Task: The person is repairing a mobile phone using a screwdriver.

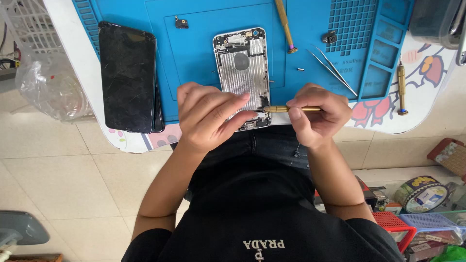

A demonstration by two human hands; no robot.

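Note:
An opened silver phone housing (242,63) lies on the blue repair mat (194,48), its bare inside facing up. My left hand (208,114) rests on the housing's near end, fingers pinched at the tip of a gold screwdriver (291,109). My right hand (318,114) grips that screwdriver's handle, holding it level and pointing left over the housing's lower edge. Whether a screw sits between my left fingers is hidden.
Two dark phone screens (128,75) are stacked on the mat's left. A second gold screwdriver (285,24), tweezers (332,70), a small black part (329,37) and a third screwdriver (401,85) lie to the right. Plastic baskets (403,225) and a tape roll (422,194) sit on the floor at right.

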